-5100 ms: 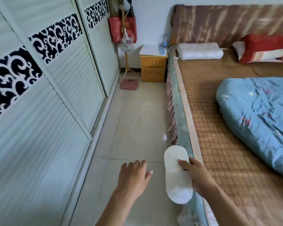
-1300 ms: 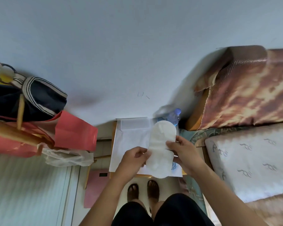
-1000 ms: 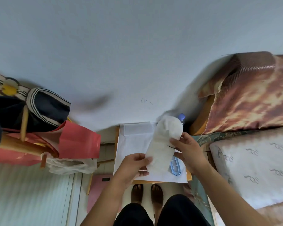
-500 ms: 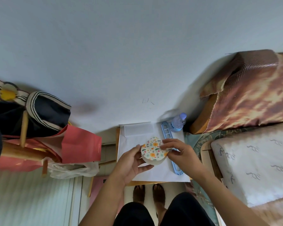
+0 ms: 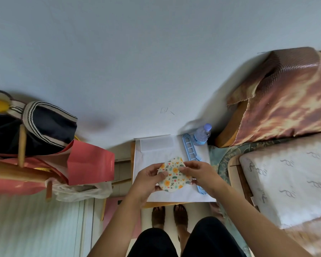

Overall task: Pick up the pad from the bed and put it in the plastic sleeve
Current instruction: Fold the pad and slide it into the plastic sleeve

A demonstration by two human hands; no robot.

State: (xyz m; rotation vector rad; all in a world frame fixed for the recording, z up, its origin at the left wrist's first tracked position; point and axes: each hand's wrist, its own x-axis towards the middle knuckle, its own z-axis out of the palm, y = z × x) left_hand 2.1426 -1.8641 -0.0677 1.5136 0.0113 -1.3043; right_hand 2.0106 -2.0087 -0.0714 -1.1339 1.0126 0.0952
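The pad (image 5: 173, 176) is folded over, its flower-printed backing facing up, and both hands hold it above the bedside table (image 5: 135, 184). My left hand (image 5: 148, 179) grips its left edge with the thumb on top. My right hand (image 5: 198, 175) pinches its right edge. A clear plastic sleeve (image 5: 157, 145) lies flat at the far end of the white paper (image 5: 183, 195) covering the table top, apart from the pad. The bed (image 5: 285, 175) with its white pillow lies to the right.
A blue plastic hanger strip (image 5: 190, 149) and a water bottle (image 5: 201, 135) sit on the table's right side. A rack with red bags (image 5: 90, 162) and dark clothes (image 5: 44, 130) stands to the left. My feet (image 5: 170, 216) stand before the table.
I carried the pad from the bed over to the bedside table, took it in both hands and folded it, so the flower-printed side now shows. In the last half second it barely moved.
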